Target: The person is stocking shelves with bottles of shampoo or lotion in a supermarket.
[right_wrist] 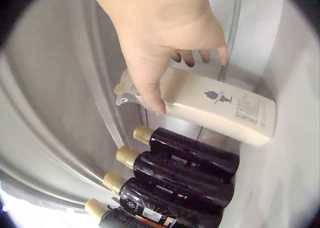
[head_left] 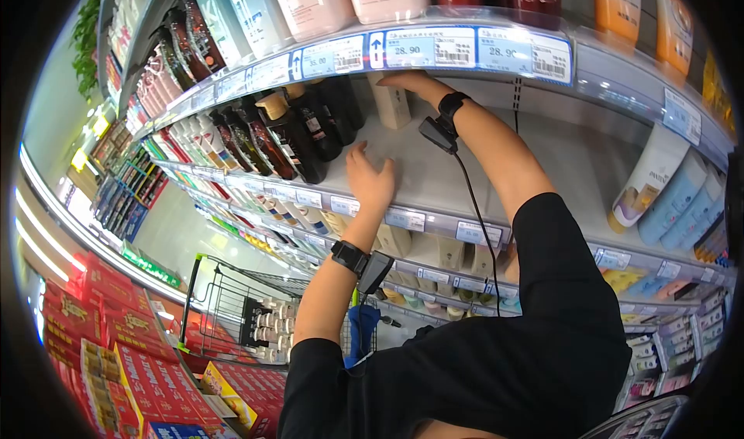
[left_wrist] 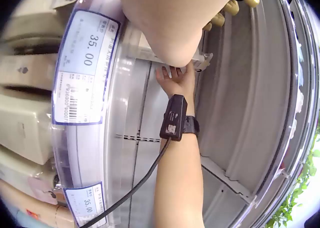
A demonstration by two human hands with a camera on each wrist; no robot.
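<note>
A cream bottle with a clear-covered pump (right_wrist: 215, 105) stands upright at the back of the middle shelf, beside dark bottles with gold caps (right_wrist: 185, 175). My right hand (right_wrist: 167, 37) is at its top, thumb extended over the near side near the neck and the other fingers spread on the far side; firm contact cannot be told. In the head view the cream bottle (head_left: 393, 106) is partly hidden by the shelf above and my right hand (head_left: 415, 85). My left hand (head_left: 370, 177) is empty with fingers spread, near the shelf's front edge, right of the dark bottles (head_left: 298, 141).
Price labels line the upper shelf edge (head_left: 434, 48), close over my right forearm. White and blue bottles (head_left: 647, 175) stand at the shelf's right. A shopping cart (head_left: 225, 303) holding several items is at lower left, near red boxes (head_left: 155, 369). A cable hangs from the right wrist.
</note>
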